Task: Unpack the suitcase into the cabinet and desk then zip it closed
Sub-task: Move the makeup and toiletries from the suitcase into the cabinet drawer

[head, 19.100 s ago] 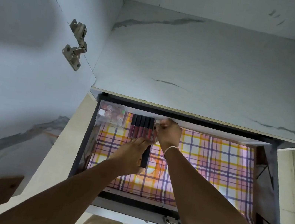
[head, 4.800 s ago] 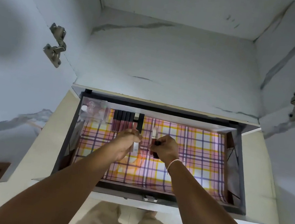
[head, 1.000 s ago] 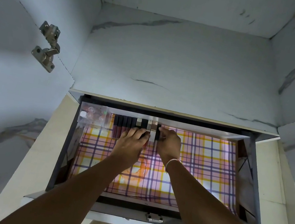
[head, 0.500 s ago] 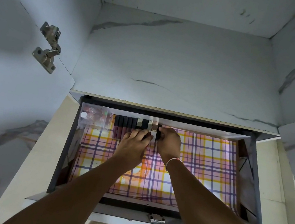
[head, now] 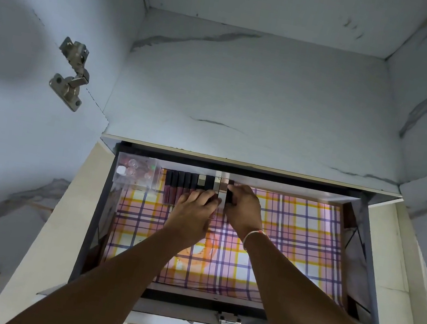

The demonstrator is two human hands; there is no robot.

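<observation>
While both hands met at the row | left hand (head: 196, 209) lay flat on tubes (head: 178, 187) | right hand (head: 242, 209) pinched dark tube (head: 228, 197), long axis toward drawer (head: 369, 272) back.

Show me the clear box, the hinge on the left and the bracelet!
clear box (head: 138, 173), head view, its top.
left hinge (head: 72, 73), head view, its metal arm.
bracelet (head: 253, 234), head view, the band on the right wrist.
</observation>
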